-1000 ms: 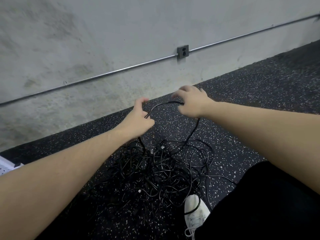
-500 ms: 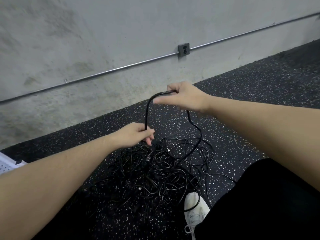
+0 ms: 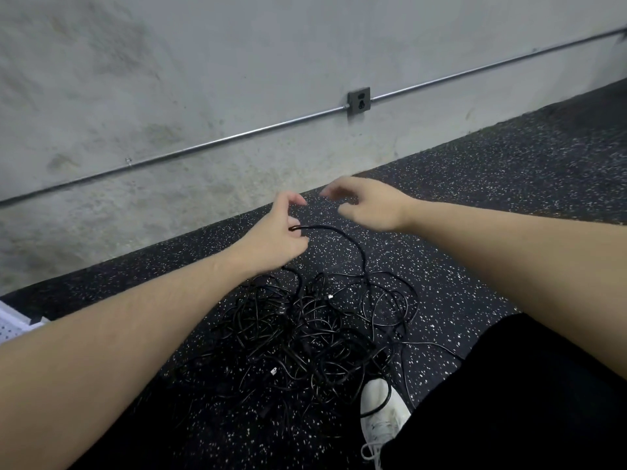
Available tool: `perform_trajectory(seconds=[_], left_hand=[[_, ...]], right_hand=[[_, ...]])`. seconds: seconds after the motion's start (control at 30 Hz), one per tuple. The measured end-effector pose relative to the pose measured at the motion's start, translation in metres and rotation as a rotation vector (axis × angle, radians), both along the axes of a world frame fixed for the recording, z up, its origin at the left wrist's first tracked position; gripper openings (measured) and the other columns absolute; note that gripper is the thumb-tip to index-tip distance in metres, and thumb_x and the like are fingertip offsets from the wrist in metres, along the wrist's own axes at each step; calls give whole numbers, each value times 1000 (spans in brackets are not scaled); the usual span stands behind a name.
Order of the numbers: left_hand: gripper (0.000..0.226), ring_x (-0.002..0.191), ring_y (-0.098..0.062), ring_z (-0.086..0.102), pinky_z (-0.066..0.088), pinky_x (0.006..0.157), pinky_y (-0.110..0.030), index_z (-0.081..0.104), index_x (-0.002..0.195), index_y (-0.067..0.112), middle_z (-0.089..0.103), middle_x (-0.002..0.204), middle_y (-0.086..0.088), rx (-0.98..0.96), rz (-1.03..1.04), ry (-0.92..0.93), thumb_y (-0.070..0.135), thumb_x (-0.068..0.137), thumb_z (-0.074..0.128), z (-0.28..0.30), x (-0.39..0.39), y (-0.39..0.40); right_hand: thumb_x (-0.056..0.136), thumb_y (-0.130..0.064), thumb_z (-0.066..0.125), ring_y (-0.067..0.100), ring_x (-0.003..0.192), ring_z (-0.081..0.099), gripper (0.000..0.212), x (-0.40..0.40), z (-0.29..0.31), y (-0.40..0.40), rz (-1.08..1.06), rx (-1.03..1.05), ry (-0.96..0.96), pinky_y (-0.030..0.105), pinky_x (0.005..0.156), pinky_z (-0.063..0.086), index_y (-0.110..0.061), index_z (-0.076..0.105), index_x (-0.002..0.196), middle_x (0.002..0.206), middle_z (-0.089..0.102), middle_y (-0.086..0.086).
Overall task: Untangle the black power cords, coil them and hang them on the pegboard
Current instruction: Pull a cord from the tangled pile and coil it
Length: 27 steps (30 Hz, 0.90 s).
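Mid-frame, left hand [image 3: 276, 237] gripping a black cord [image 3: 342, 236] above the tangle [image 3: 305, 330], right hand [image 3: 368, 206] loosely curled, holding nothing.

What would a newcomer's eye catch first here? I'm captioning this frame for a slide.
The tangled heap of black power cords on the speckled floor, beside a white shoe. Above it, the left hand holds one cord up; the right hand hovers empty.

Both forearms were left bare; black trousers [image 3: 509, 401] and a white laced sneaker [image 3: 381, 415] were worn.
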<state>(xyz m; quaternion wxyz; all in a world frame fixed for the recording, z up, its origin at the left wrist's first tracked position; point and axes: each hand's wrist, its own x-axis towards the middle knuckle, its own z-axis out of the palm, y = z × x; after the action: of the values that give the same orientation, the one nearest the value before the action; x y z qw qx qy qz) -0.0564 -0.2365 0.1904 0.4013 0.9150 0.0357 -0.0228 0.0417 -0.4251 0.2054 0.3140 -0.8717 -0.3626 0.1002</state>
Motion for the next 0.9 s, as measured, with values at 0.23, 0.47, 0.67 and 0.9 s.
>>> perform_trajectory(seconds=[0.23,0.47,0.67,0.9], left_hand=[[56,53,-1,48,38,51,-18,30,125,24,65,82,-1,-10,-46,-59,-1,90,65,-10,9,2],[5,55,-4,49,42,55,-21,64,104,28,74,80,7,106,-103,66,28,99,66,-38,1,2],[26,61,9,59,39,59,-9,72,110,32,65,69,25,184,-92,141,37,108,46,-41,-7,9],[22,77,-30,67,55,73,-52,56,117,37,64,73,1,146,0,-170,40,110,35,-36,-8,19]], right_hand=[[101,-42,57,6,60,54,34,-22,7,27,199,-82,121,27,67,51,-19,54,126,85,64,0],[95,-27,70,-2,45,42,16,-17,7,22,211,-65,48,14,48,32,-12,74,95,64,59,-9],[92,-29,73,10,52,42,10,-13,12,9,131,167,162,22,50,32,-20,78,94,73,64,6],[98,-36,65,11,47,43,20,5,2,-13,-52,294,264,19,46,37,-19,74,101,59,51,-2]])
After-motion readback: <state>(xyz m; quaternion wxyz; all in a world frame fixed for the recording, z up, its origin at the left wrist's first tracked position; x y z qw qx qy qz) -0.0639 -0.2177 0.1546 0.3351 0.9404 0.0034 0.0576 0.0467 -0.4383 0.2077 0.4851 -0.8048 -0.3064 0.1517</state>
